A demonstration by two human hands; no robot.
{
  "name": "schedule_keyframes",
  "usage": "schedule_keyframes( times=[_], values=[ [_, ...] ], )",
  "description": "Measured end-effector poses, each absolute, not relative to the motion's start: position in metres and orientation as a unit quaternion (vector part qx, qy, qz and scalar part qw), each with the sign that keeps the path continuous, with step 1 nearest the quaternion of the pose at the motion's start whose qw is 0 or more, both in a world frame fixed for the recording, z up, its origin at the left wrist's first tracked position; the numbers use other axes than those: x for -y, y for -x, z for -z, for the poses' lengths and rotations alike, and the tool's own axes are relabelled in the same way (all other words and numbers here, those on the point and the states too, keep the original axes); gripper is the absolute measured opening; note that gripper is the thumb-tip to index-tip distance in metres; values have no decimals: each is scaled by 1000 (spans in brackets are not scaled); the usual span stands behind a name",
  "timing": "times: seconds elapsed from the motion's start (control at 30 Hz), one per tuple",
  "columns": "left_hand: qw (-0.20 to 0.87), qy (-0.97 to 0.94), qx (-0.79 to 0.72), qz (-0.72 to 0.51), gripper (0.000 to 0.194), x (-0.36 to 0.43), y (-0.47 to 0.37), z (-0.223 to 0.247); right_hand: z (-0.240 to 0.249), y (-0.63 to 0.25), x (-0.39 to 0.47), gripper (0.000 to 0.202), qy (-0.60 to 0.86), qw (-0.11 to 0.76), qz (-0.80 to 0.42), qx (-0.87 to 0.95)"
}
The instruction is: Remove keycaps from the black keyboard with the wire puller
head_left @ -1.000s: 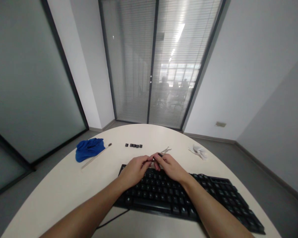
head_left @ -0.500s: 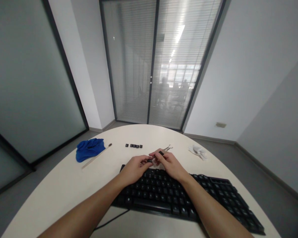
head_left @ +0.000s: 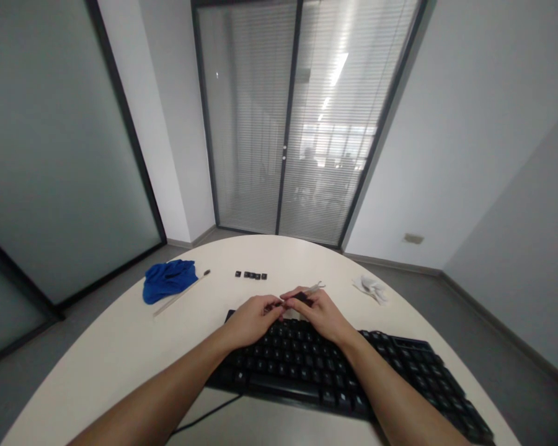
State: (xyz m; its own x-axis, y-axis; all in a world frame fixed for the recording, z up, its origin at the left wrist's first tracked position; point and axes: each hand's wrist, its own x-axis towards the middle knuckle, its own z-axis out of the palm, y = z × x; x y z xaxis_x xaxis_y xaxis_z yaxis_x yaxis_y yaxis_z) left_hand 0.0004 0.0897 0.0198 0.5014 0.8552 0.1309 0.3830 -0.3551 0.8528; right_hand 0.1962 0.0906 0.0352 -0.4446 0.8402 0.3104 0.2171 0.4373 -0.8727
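Both hands meet above the back edge of a black keyboard (head_left: pixel 286 365). My left hand (head_left: pixel 255 319) is closed in a pinch on a small black keycap, mostly covered by the fingertips. My right hand (head_left: pixel 320 313) is closed around a wire keycap puller (head_left: pixel 315 288), its dark handle in the palm and its hooked wire ends pointing away past the fingers. The fingertips of the two hands touch or nearly touch. Beyond them, several loose black keycaps (head_left: pixel 252 275) lie in a short row on the table.
On the left of the round pale table (head_left: pixel 121 359) lie a blue cloth (head_left: pixel 170 280) and a thin brush (head_left: pixel 181 293). A crumpled white cloth (head_left: pixel 371 288) rests at the right. The keyboard's cable (head_left: pixel 207 412) runs toward the front edge.
My right hand has turned a little, so more of the puller's dark handle shows and its wire ends have swung slightly. The left fingers have closed further over the keycap.
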Motion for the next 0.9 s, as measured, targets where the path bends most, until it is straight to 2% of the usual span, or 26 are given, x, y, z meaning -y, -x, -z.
schedule_keyframes(
  times=[0.17, 0.33, 0.53, 0.63, 0.73, 0.9],
  values=[
    [405, -753, -390, -342, 35, -91, -2, -19, -32, -195, -93, 28, 352, 398, -386, 754],
    [431, -733, -393, -351, 28, -95, -3, -22, -32, -195, -94, 29, 368, 395, -382, 750],
    [485, -627, -444, -418, 29, -106, -1, -11, -27, -196, -97, 33, 401, 399, -371, 736],
    [451, -631, -464, -428, 26, -109, 1, -7, -22, -196, -100, 35, 418, 404, -366, 727],
    [363, -676, -485, -420, 25, -110, 4, -6, -20, -196, -101, 37, 430, 397, -363, 725],
    [274, -729, -498, -381, 24, -109, 6, -1, -41, -197, -93, 35, 439, 356, -327, 757]
  ],
)
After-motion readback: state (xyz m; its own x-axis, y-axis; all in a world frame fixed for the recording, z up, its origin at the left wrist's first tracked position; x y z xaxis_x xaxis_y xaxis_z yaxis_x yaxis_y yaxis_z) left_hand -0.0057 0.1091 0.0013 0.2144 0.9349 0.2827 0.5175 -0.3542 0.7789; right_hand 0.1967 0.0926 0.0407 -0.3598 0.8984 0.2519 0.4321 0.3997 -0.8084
